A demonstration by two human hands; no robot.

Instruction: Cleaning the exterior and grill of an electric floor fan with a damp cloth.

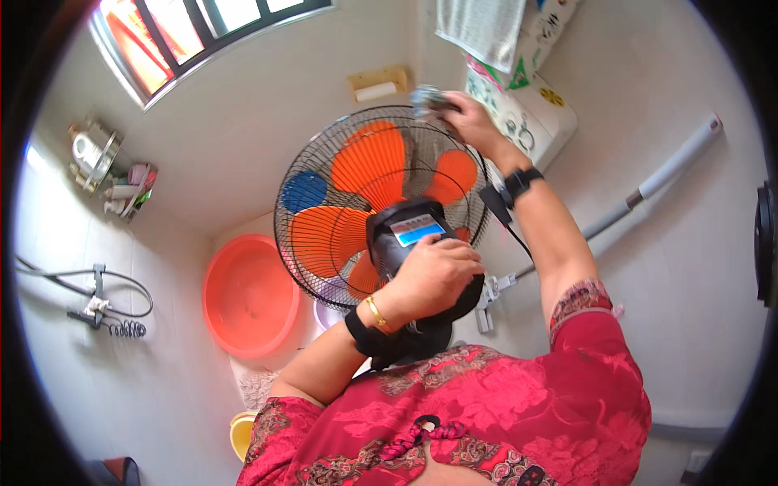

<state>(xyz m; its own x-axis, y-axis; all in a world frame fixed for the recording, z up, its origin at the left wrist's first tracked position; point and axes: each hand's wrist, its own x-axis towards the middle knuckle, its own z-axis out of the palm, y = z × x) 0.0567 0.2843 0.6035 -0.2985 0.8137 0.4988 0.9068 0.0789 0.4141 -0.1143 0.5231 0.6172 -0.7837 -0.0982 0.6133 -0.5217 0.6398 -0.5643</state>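
An electric fan stands right in front of me, with orange blades point(372, 167) behind a black wire guard point(285, 188). My left hand point(434, 276) grips the fan's black motor housing point(389, 249), just below a label that bears writing. At the guard's upper right rim, my right hand point(477, 121) holds a bluish-grey cloth point(428, 100) against the wires. The cloth is blurred, and its exact shape is hard to tell. A black plug-like piece point(495, 205) on a cord hangs near my right wrist. My forearm and body hide the fan's lower part.
A pink plastic basin point(249, 297) and a yellow bucket point(242, 434) are at left. Wall racks point(97, 161) hold bottles. A grey drain pipe point(614, 212) runs along the right, near a white appliance point(556, 115) with a towel point(483, 30) above it. A paper roll holder point(377, 85) is on the far wall.
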